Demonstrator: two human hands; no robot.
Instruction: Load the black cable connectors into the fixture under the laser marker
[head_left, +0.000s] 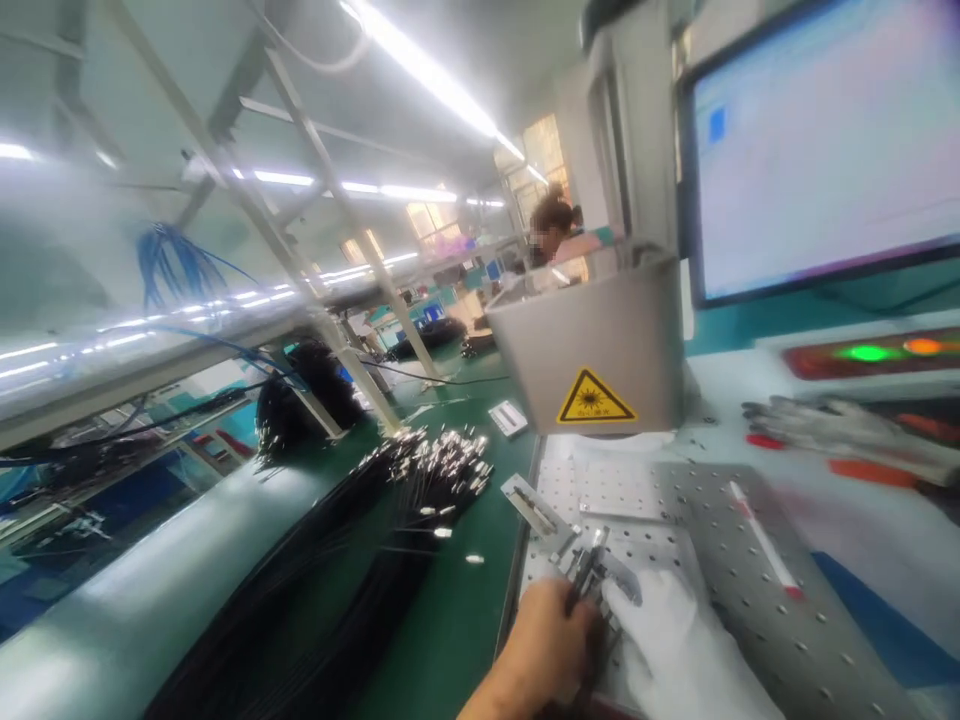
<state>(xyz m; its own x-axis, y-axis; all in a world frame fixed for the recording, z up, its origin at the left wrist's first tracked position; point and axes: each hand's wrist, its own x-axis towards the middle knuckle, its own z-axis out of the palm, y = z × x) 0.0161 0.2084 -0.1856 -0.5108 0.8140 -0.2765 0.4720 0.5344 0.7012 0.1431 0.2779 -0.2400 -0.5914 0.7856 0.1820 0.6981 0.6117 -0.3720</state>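
Risk first: left hand pinches a thin black cable near its metal connector tip, holding it on the fixture of the perforated plate. My read: the grip sits close behind the tip, so a small wrist twitch would skew the tip in the fixture; the frame is motion-blurred, so seating can't be confirmed. Laser housing with its warning label hangs just beyond the fingers, and any hand drifting forward goes under it.

Right hand, in a white glove, lies flat on the plate, touching the fixture from the right. Can't tell whether it clamps anything; fingers look spread, not closed.

Relative to the pinch: connector tip is just ahead of the fingertips, cable runs back under the palm. Cable bundle with silver ends lies well to the left on the green mat. Red-tipped marker lies to the right, apart. Monitor up and right.
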